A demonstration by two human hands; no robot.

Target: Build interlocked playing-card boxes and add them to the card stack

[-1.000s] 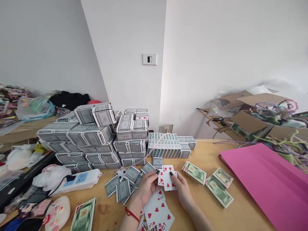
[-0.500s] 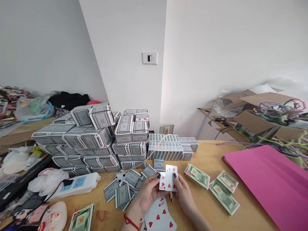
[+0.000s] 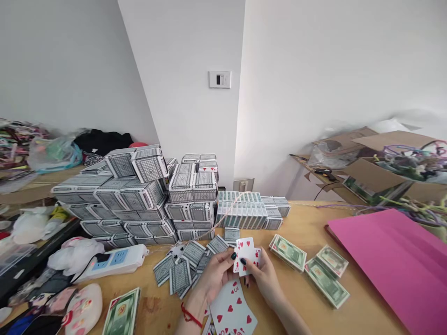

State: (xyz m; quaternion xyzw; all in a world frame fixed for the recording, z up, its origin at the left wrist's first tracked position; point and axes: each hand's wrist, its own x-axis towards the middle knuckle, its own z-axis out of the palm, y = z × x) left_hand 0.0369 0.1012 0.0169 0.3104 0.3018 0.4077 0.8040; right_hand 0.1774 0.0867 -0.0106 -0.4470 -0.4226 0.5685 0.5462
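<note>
Two heart playing cards [image 3: 251, 253] are held upright and overlapping, a five in front and a four whose top shows behind it. My left hand [image 3: 214, 277], with a red string bracelet, pinches their left edge between thumb and fingers. My right hand [image 3: 267, 281] grips them from the right, its thumb lying across the five's face. Below the hands, larger face-up heart cards [image 3: 232, 309] lie fanned on the wooden table, partly hidden by my left wrist. Left of my left hand, loose patterned cards [image 3: 181, 274] lie face down in a scattered pile.
Stacks of bundled grey-backed cards [image 3: 129, 195] rise behind the hands, beside a row of greenish packs [image 3: 240, 211]. Green card boxes [image 3: 288, 252] lie to the right, by a pink folder [image 3: 380, 265]. A power strip [image 3: 118, 260] and another green box [image 3: 122, 311] are on the left.
The five of hearts now lies in front of the four; before, the four was in front. My right thumb has slid left and down across the card face. The view has shifted slightly.
</note>
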